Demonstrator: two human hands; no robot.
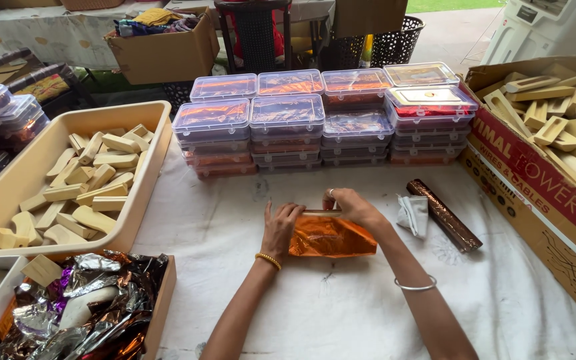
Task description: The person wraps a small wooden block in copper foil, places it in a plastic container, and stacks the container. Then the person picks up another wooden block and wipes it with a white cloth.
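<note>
An orange foil sheet (331, 237) lies on the white cloth of the worktop (341, 307), half folded over something flat; what is inside it cannot be made out. The left hand (280, 227) presses its near-left edge down with fingers spread flat. The right hand (353, 205) pinches the far edge of the foil, thumb and fingers closed on the fold.

The foil looks thin and springy: if the left hand eases its pressure, the fold would likely spring open, and a hard tug at the pinched edge could tear or crease it.

Just right of the foil lie a crumpled white cloth (413, 215) and a dark roll of foil (444, 215), which could roll if nudged. Beyond the foil stand stacks of clear lidded boxes (321, 120). Left of it sits a cream tray of wooden blocks (81, 183), and near-left a box of crumpled foil scraps (95, 307). Far right, a cardboard carton of wooden pieces (555, 113).
</note>
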